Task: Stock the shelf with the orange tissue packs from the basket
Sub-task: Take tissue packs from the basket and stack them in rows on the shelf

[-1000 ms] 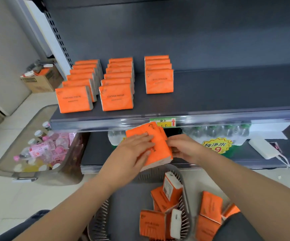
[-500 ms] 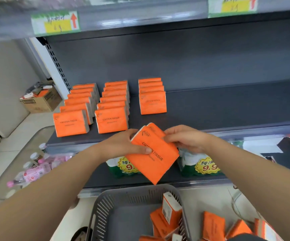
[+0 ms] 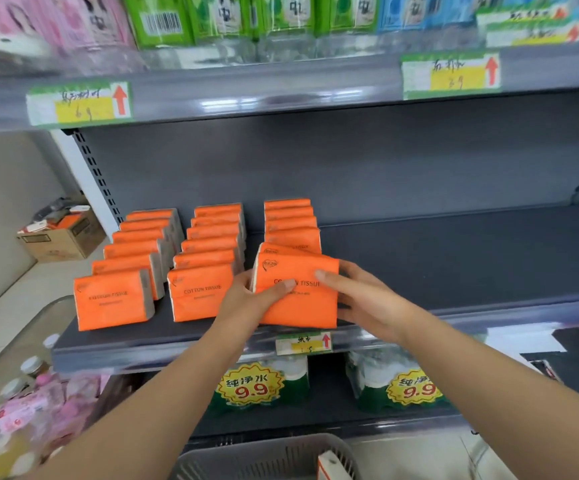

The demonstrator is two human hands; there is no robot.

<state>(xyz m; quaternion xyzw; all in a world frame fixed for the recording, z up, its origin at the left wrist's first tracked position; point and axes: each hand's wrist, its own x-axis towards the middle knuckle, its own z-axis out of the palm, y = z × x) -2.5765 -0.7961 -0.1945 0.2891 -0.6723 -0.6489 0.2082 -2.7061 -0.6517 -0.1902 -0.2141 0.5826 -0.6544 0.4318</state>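
Grey shelf point(image 3: 454, 258) carries three rows of orange packs point(image 3: 208, 261); the basket point(image 3: 257, 450) shows below. Upright at the right row's front is the orange tissue pack point(image 3: 296, 299), held between left hand point(image 3: 246, 301) and right hand point(image 3: 367, 301), each grip curled round one side.

Both bare arms reach up and forward from the bottom corners, meeting near the middle. Left hand point(image 3: 251, 301) grips the left edge of an orange pack point(image 3: 298, 306), with the thumb laid across its front. Right hand point(image 3: 367, 303) holds the right edge, thumb on the front too, fingers point(image 3: 348, 311) curled round the side. Wrists look pretty straight.
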